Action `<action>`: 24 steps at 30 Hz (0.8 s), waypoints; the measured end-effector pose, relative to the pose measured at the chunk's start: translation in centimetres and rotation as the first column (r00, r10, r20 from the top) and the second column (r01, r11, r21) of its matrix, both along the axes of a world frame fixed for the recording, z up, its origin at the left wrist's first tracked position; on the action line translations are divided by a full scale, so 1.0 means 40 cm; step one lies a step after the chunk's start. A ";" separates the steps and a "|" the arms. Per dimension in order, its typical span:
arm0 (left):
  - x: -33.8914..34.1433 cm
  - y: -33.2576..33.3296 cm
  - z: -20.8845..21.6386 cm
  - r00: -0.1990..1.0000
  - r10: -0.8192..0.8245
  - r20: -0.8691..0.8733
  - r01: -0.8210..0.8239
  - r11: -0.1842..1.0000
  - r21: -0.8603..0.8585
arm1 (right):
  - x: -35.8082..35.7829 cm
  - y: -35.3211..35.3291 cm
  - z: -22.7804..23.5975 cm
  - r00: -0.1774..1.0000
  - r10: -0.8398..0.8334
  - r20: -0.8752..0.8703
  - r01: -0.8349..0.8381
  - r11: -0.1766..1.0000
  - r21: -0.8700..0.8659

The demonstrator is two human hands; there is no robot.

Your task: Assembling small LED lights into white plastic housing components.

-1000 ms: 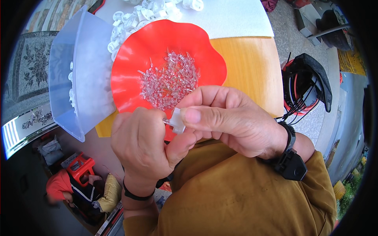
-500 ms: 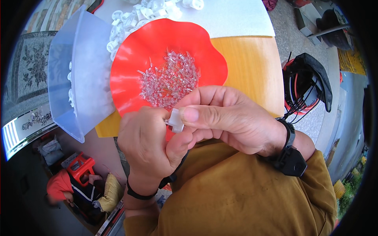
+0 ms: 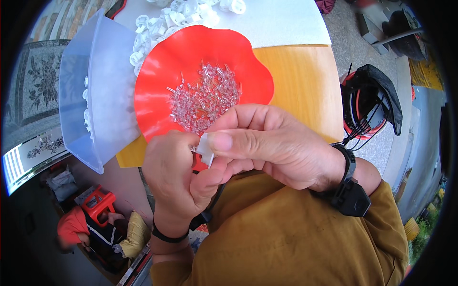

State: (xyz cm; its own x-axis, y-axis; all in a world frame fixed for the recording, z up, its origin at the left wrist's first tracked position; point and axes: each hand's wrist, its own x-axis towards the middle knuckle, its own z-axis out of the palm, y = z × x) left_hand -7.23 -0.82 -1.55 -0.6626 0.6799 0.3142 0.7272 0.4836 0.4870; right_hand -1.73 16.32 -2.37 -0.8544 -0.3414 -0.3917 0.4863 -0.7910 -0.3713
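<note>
My right hand (image 3: 276,145) pinches a small white plastic part (image 3: 205,151) between thumb and fingers. My left hand (image 3: 169,174) is curled closed against it, and a tiny clear LED (image 3: 194,148) shows between its fingers, at the white part's left side. Whether the LED's legs have entered the part cannot be made out. Just beyond both hands, a red wavy-rimmed bowl (image 3: 155,90) holds a heap of clear LEDs (image 3: 205,97) with thin metal legs.
A translucent bluish plastic bin (image 3: 112,95) with white parts inside stands left of the bowl. More white plastic parts (image 3: 174,16) lie piled behind it on a white sheet (image 3: 281,24). The wooden table (image 3: 305,86) curves away at right. At lower left, a person (image 3: 90,233) is beside a red stool (image 3: 99,205).
Both hands have shifted slightly left, still together. The white part has turned in my right fingers, showing a narrower side.
</note>
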 end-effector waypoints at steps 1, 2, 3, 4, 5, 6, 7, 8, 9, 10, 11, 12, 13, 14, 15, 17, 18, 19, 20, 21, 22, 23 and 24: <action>0.003 0.001 -0.001 0.994 0.032 0.101 -0.040 0.996 0.079 | 0.000 0.003 -0.002 1.000 0.000 0.000 0.000 1.000 0.000; 0.010 0.004 0.001 0.994 0.032 0.101 -0.041 0.996 0.079 | -0.001 0.009 -0.005 1.000 0.010 -0.010 -0.010 1.000 -0.008; 0.019 0.010 0.005 0.968 0.103 0.227 -0.146 0.973 0.181 | -0.002 0.013 -0.006 1.000 0.020 -0.020 -0.021 1.000 -0.016; 0.025 0.011 0.008 0.921 0.156 0.356 -0.260 0.928 0.265 | -0.005 0.013 -0.005 1.000 0.021 -0.021 -0.021 1.000 -0.017; 0.027 0.006 0.008 0.921 0.157 0.356 -0.261 0.929 0.264 | -0.009 0.011 -0.002 0.999 0.024 -0.028 -0.024 1.000 -0.004; 0.031 -0.002 0.007 0.938 0.139 0.317 -0.227 0.938 0.262 | -0.012 0.011 0.000 0.999 0.026 -0.034 -0.026 1.000 0.009; 0.033 -0.006 0.007 0.953 0.119 0.278 -0.194 0.946 0.259 | -0.015 0.012 0.003 0.999 0.026 -0.034 -0.026 1.000 0.009; 0.034 -0.005 0.012 0.953 0.119 0.277 -0.194 0.946 0.260 | -0.019 0.015 0.006 0.999 0.033 -0.026 -0.032 0.999 0.026; 0.036 -0.004 0.018 0.958 0.139 0.250 -0.196 0.956 0.219 | -0.021 0.015 0.006 0.999 0.039 -0.016 -0.038 0.998 0.044; 0.035 -0.003 0.022 0.962 0.158 0.220 -0.199 0.964 0.178 | -0.022 0.014 0.007 0.999 0.039 -0.017 -0.038 0.998 0.044; 0.033 -0.003 0.024 0.963 0.157 0.218 -0.198 0.963 0.181 | -0.024 0.012 0.008 0.999 0.040 -0.030 -0.038 0.998 0.059; 0.029 -0.003 0.025 0.975 0.143 0.170 -0.175 0.966 0.191 | -0.027 0.012 0.010 0.998 0.042 -0.047 -0.038 0.996 0.076; 0.025 -0.002 0.028 0.985 0.128 0.120 -0.150 0.968 0.202 | -0.030 0.010 0.014 0.998 0.041 -0.056 -0.037 0.996 0.083; 0.022 -0.007 0.028 0.986 0.125 0.111 -0.147 0.966 0.211 | -0.030 0.006 0.021 0.998 0.055 -0.040 -0.051 0.995 0.089; 0.015 -0.014 0.023 0.990 0.132 0.048 -0.139 0.972 0.188 | -0.034 0.004 0.025 0.997 0.065 -0.028 -0.062 0.993 0.100; 0.003 -0.027 0.031 0.991 0.133 -0.030 -0.125 0.975 0.183 | -0.040 -0.005 0.021 0.995 0.069 -0.071 -0.061 0.992 0.111; 0.001 -0.037 0.039 0.980 0.198 -0.014 -0.192 0.964 0.184 | -0.045 -0.004 0.023 0.992 0.079 -0.098 -0.069 0.992 0.109; -0.008 -0.043 0.045 0.965 0.262 0.003 -0.258 0.948 0.185 | -0.052 0.003 0.030 0.990 0.079 -0.113 -0.065 0.990 0.127; -0.028 -0.050 0.043 0.948 0.317 0.040 -0.314 0.902 0.297 | -0.058 0.010 0.038 0.990 0.083 -0.117 -0.067 0.988 0.141; -0.051 -0.069 0.060 0.912 0.386 0.138 -0.408 0.826 0.390 | -0.062 0.015 0.045 0.989 0.089 -0.118 -0.070 0.986 0.154; -0.078 -0.090 0.084 0.866 0.438 0.243 -0.500 0.731 0.464 | -0.069 0.028 0.029 0.982 0.055 -0.178 -0.016 0.976 0.217; -0.121 -0.115 0.111 0.819 0.526 0.229 -0.561 0.654 0.508 | -0.082 0.044 0.021 0.981 0.061 -0.185 -0.017 0.973 0.229; -0.153 -0.130 0.132 0.756 0.617 0.218 -0.619 0.565 0.546 | -0.101 0.059 0.014 0.980 -0.013 -0.201 0.075 0.949 0.307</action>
